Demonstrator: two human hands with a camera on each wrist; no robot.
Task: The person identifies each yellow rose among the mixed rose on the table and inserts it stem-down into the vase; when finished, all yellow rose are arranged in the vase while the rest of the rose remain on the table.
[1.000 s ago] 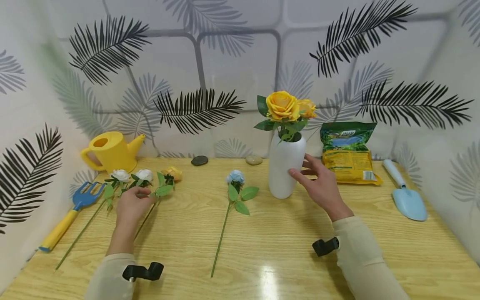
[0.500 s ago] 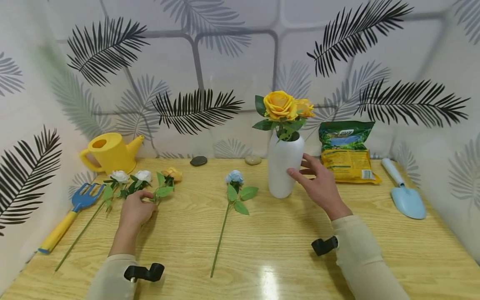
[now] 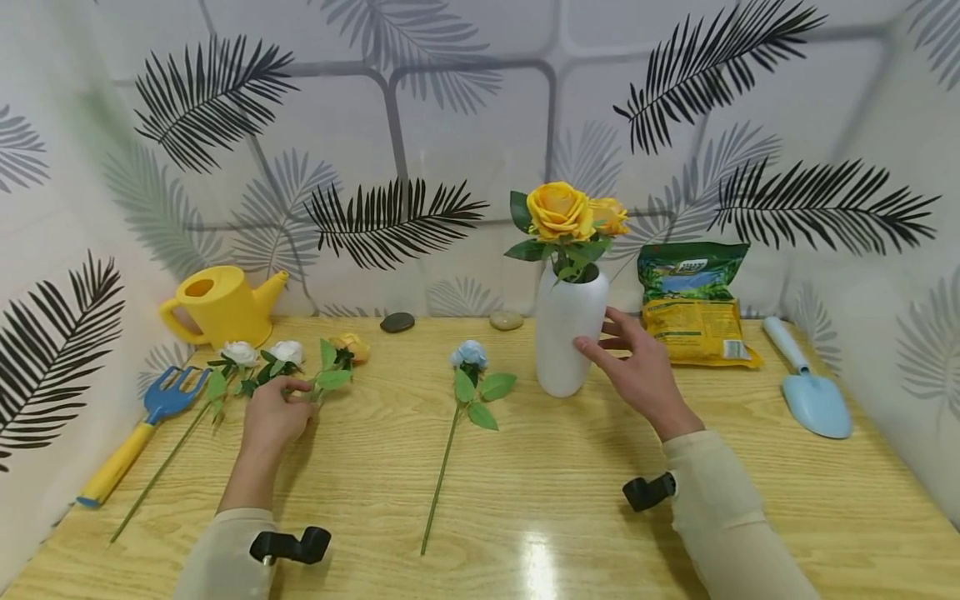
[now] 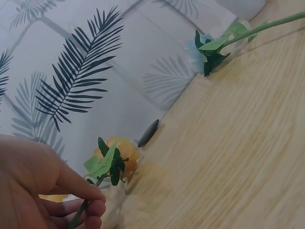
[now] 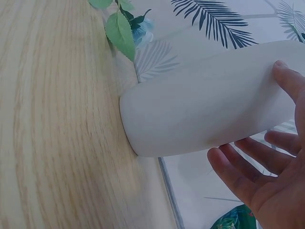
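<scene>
Nearest the camera, a long-stemmed pale blue artificial rose lies on the light wood-grain table, its stem running toward the front edge, well apart from both hands.

The left hand rests on the table to the left of that flower. Its thumb and curled fingers pinch the green stem of a yellow-orange artificial rose with green leaves. The bloom lies just beyond the fingertips, pointing toward the back wall; the leaves sit directly past the grip. Two white artificial roses lie just to the left of the held flower, their stems passing beside the hand.

The right hand stands at the right side of a tall white ceramic vase. Its fingers are spread and nearly straight; the forefinger tip touches the vase wall, and the other fingers sit just off the surface. The hand does not wrap the vase. The vase stands upright on the table and holds yellow artificial roses.

Farther back are a blue and yellow hand rake, a yellow plastic watering can, two pebbles, a green and yellow bag and a light blue trowel.
</scene>
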